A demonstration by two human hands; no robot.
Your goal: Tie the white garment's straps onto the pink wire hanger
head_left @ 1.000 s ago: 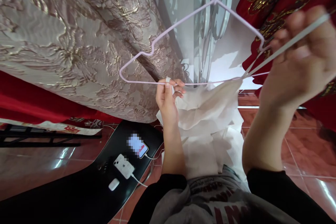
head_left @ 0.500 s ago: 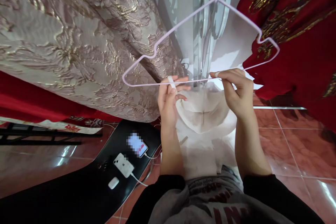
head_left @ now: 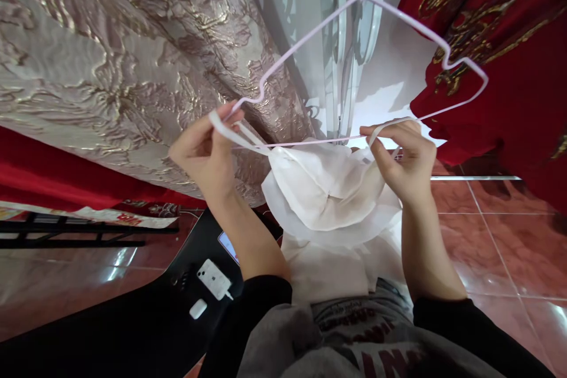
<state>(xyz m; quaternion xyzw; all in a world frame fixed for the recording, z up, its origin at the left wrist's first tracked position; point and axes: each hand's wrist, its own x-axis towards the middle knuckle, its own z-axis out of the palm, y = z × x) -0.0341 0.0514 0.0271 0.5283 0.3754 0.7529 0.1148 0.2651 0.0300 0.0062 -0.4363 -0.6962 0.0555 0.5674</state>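
A pale lilac wire hanger (head_left: 310, 26) hangs in front of me, its bottom bar level with my hands. A white ruffled garment (head_left: 328, 186) with thin straps droops below that bar. My left hand (head_left: 204, 150) pinches the garment's left strap (head_left: 233, 130) and holds it stretched out at the hanger's left corner. My right hand (head_left: 405, 156) is closed on the right strap (head_left: 383, 127), close under the bottom bar towards the hanger's right end.
A gold-patterned beige curtain (head_left: 110, 59) fills the upper left, a red and gold drape (head_left: 509, 41) the right. Below left, a black seat (head_left: 146, 307) carries two phones (head_left: 215, 277) on cables and a small white case (head_left: 198, 309). The floor is glossy red tile (head_left: 500, 248).
My left hand has moved left and up, drawing the strap out to the hanger's left corner. My right hand came down from the hanger's right shoulder to the bottom bar and took the other strap.
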